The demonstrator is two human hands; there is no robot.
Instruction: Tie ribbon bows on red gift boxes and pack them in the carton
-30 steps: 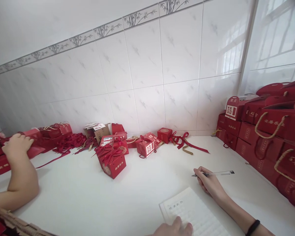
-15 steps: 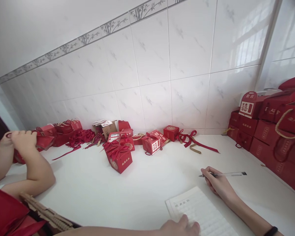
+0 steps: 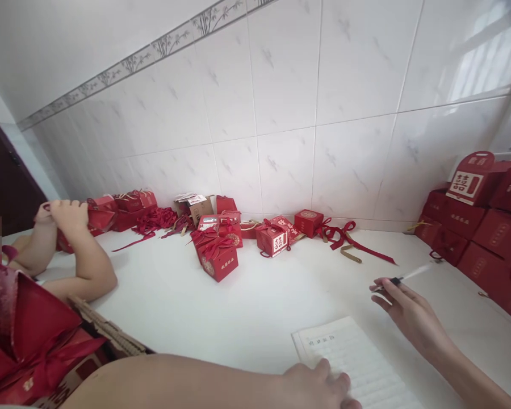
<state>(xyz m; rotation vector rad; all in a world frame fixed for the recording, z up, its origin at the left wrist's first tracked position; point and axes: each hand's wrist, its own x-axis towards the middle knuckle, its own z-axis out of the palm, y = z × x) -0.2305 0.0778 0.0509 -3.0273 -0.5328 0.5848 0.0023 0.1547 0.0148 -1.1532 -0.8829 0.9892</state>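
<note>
In the right hand (image 3: 411, 311) a pen (image 3: 395, 282) is held above the desk (image 3: 162, 301). By the left hand (image 3: 317, 382), loosely opened, the notebook (image 3: 357, 346) on it is touched. At lower left, a ribboned box (image 3: 46, 318) is seen in a carton (image 3: 106, 327); at right, red boxes (image 3: 494, 236) are stacked, contents hidden.

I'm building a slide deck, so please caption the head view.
Left hand on a notebook, right hand holding a pen, red boxes on a white table.
</note>
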